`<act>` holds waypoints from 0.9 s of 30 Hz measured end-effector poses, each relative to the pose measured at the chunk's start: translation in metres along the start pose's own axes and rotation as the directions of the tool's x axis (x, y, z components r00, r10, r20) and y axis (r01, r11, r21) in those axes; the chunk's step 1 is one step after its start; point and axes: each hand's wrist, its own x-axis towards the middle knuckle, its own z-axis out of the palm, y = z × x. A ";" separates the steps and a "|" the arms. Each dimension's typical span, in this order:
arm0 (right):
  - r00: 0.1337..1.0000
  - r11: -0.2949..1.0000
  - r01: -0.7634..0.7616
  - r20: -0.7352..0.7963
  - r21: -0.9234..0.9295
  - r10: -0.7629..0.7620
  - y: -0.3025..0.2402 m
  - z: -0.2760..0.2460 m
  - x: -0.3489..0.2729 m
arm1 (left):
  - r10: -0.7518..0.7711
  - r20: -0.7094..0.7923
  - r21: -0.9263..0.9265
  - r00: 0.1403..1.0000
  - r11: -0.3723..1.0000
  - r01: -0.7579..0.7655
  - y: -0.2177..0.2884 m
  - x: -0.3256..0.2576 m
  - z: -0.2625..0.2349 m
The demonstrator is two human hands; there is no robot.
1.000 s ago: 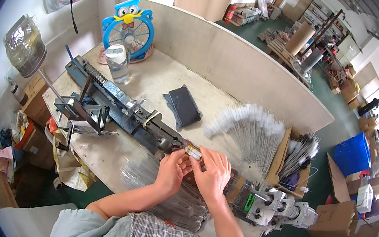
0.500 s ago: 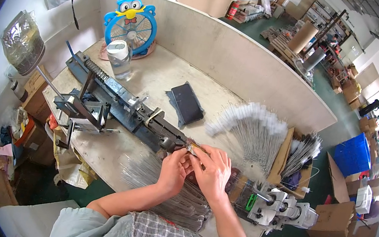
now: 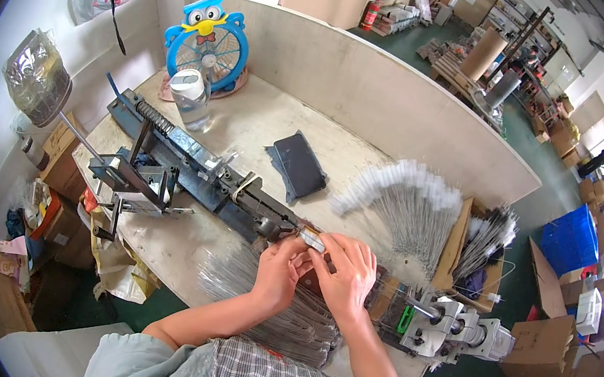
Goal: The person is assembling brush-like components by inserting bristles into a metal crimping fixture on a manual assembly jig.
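Observation:
My left hand [image 3: 280, 269] and my right hand [image 3: 346, 270] meet at the near end of a long dark metal jig [image 3: 196, 170] lying across the wooden workbench [image 3: 250, 119]. Both pinch a small pale metal piece [image 3: 312, 240] between the fingertips. Under my forearms lies a pile of thin grey wires [image 3: 263, 299]. A fan of white-tipped wire brushes [image 3: 408, 203] is spread just right of my hands.
A blue owl-shaped desk fan [image 3: 207, 40] and a clear plastic jar [image 3: 191, 100] stand at the back left. A dark pouch [image 3: 297, 165] lies mid-bench. A silver motor unit [image 3: 452, 329] sits at the right end. Cardboard boxes [image 3: 548, 362] and a blue crate [image 3: 572, 242] stand on the floor.
My hands have stayed at the jig's end, with the fingers shifting slightly around the small piece. The view has tilted a little.

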 end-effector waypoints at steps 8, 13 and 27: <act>1.000 0.999 0.023 -0.004 -0.047 -0.024 0.002 -0.002 -0.002 | 0.037 -0.010 0.026 0.999 0.999 -0.037 -0.005 0.004 -0.001; 1.000 0.999 0.018 0.002 -0.031 -0.018 0.006 0.001 -0.002 | 0.037 0.002 0.020 0.999 0.999 -0.037 -0.005 0.005 0.001; 0.983 0.996 0.007 0.184 -0.088 0.009 0.005 -0.028 -0.002 | 0.005 0.019 0.081 1.000 0.997 -0.006 0.001 -0.002 -0.007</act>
